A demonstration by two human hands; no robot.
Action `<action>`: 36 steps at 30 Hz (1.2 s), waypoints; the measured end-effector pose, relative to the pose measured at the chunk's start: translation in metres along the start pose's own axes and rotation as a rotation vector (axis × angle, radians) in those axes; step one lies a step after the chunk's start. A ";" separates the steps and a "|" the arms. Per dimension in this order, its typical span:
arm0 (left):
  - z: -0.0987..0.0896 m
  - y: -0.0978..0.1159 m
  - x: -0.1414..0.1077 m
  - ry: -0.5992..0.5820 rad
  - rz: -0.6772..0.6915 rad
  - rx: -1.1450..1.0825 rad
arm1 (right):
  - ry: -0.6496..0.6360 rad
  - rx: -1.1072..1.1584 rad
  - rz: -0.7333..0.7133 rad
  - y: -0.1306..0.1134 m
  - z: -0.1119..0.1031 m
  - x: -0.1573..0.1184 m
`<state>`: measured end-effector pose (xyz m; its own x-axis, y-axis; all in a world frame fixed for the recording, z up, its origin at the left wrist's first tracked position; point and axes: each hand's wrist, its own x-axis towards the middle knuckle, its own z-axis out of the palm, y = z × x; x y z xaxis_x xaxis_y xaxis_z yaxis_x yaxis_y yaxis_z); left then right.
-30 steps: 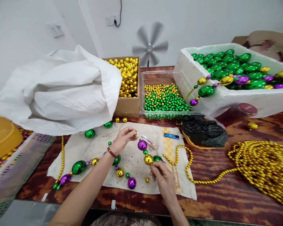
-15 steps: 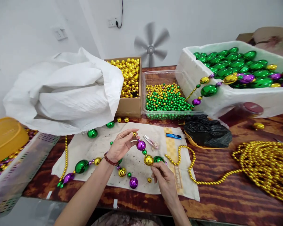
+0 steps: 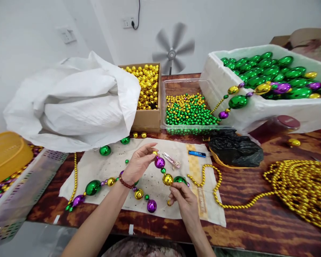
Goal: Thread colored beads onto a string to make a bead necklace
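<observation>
Pinching gold bead [image 3: 155, 153], left hand [image 3: 137, 162], closer now, perhaps touching purple ball [image 3: 159, 162]

Single head-worn view, facing forward and down: left hand [image 3: 136, 165] and right hand [image 3: 186, 201] near, surface [image 3: 243, 230] around them, wall [image 3: 222, 21] farthest.

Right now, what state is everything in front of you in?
Left fingers: pinching bead strand
Right fingers: pinching same strand
Scissors: lying on cloth
Cardboard box: open, holding gold balls
Clear plastic tub: open, part-filled
Foam box: open, heaped
Red-lidded jar: closed
White sack: crumpled
Gold bead chain: piled
Fan: spinning
Plug: in socket
</observation>
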<state>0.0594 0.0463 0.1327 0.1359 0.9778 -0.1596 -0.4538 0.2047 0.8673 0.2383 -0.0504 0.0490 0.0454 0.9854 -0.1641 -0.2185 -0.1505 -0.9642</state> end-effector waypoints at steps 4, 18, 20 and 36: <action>0.007 -0.011 -0.002 0.049 -0.058 -0.089 | 0.037 0.167 0.067 -0.002 0.005 0.003; 0.024 0.007 0.007 0.137 0.176 0.250 | -0.123 0.085 0.167 -0.039 -0.025 0.043; 0.028 0.010 0.007 0.146 0.254 0.332 | -0.146 0.086 0.179 -0.045 -0.028 0.053; 0.035 0.034 -0.002 0.176 0.620 0.777 | -0.423 -0.044 0.100 -0.050 0.008 0.105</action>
<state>0.0743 0.0491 0.1785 -0.0897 0.9074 0.4105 0.3081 -0.3667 0.8778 0.2457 0.0615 0.0813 -0.3790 0.9104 -0.1660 -0.1593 -0.2409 -0.9574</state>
